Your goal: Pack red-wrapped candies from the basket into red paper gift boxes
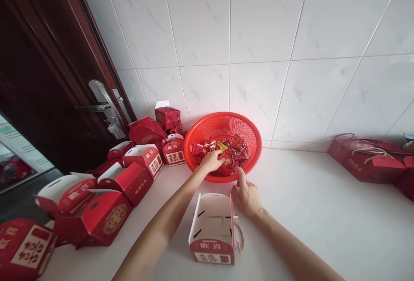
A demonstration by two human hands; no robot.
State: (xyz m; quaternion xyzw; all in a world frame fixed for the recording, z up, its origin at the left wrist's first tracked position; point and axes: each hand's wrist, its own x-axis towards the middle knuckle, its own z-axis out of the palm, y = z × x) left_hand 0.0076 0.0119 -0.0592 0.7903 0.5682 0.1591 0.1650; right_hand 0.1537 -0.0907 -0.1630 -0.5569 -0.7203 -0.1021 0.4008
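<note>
A red plastic basket point(255, 160) holds several wrapped candies point(238, 144), mostly red, one yellow. My left hand point(212, 161) reaches over its front rim, fingers closed on a red packet point(225, 165) among the candies. Just outside the rim at the front right is my right hand point(247, 195); its index finger points up at the rim and its thumb is apart, with nothing seen in it. Between my forearms stands an open red and white box point(211, 248), its inside bare, with a rope handle hanging on its right side.
Several red boxes point(126, 182), some open, crowd the left of the white table point(291, 212). More red boxes with cords point(368, 164) lie at the right by the tiled wall point(258, 35). A dark door point(48, 57) with a metal handle is at the left.
</note>
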